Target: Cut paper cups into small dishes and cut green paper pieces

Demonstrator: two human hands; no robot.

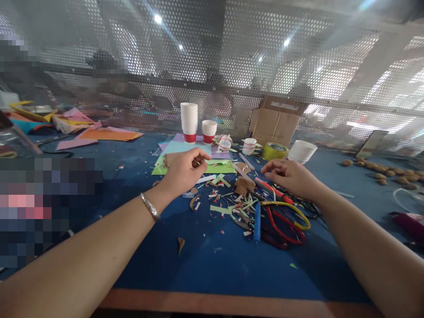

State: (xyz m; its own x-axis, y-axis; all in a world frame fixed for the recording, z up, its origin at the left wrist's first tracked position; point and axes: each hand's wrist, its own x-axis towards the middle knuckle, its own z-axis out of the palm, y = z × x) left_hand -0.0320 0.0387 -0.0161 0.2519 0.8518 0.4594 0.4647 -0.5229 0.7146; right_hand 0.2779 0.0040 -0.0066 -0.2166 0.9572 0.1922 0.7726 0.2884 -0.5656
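The single camera sits on the person's head, looking forward and down over a flat blue table (212,269) with a reddish-brown front edge (212,302), close behind the bare left hand (187,171) and bare right hand (293,177), facing a grey perforated metal screen (212,48).

At 12 o'clock we face a grey perforated screen (232,53). Against it we see bright white lights (158,19) at 11 and 1 o'clock. Our blue tabletop (149,265) ends in a reddish-brown edge (212,304) at 6 o'clock.
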